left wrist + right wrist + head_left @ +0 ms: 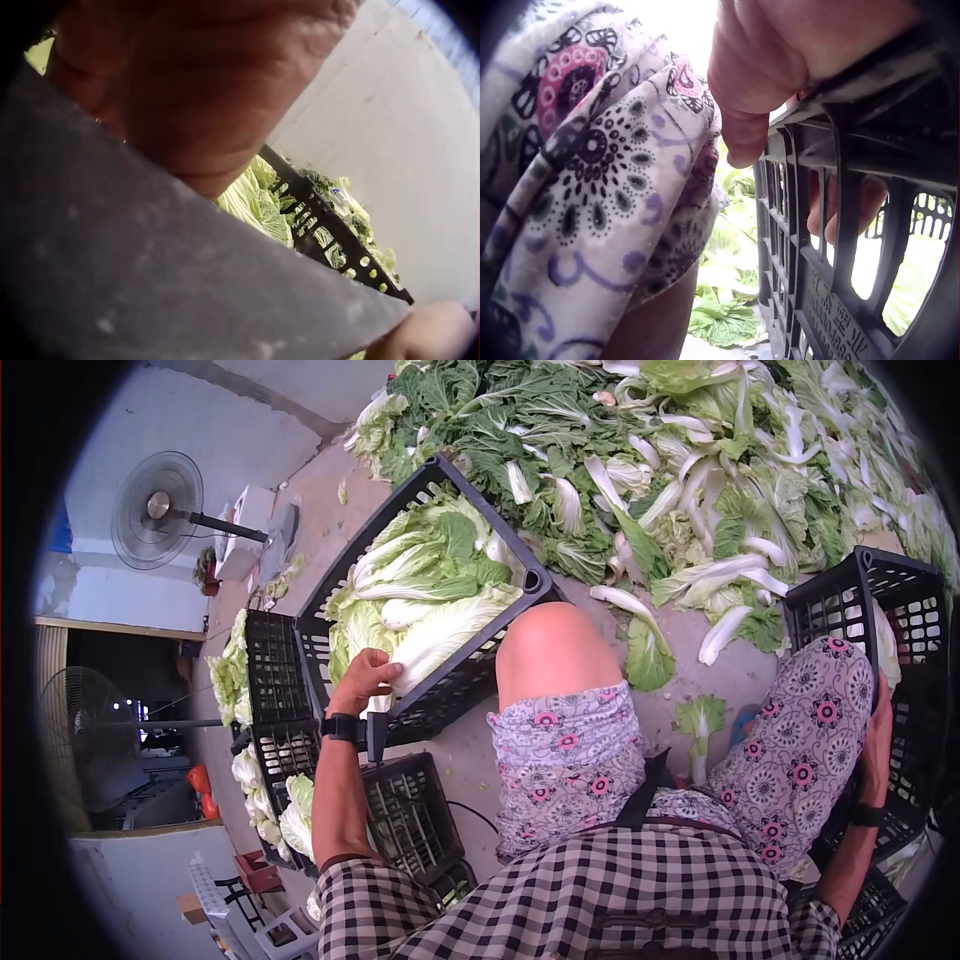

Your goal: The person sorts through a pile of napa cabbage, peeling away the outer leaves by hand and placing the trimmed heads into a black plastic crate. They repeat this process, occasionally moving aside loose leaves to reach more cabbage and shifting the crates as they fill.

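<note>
My left hand (362,682) reaches over the near rim of a black plastic crate (440,705), its curled fingers at the base of a pale napa cabbage (455,640). More napa cabbages fill this tilted crate. In the left wrist view the palm (202,82) shows above the dark rim (187,277), which hides the fingertips. On the other side, my right hand (878,745) grips the top edge of a second black crate (832,202), beside my patterned trouser leg (615,172). The thumb (746,135) is on the near side, with fingertips visible through the slots.
A big heap of loose cabbage leaves (600,470) covers the floor ahead. Single leaves (650,650) lie between my knees. More crates (280,670) with cabbages stand at the left, near a standing fan (158,510). Close by my left forearm is another dark crate (410,820).
</note>
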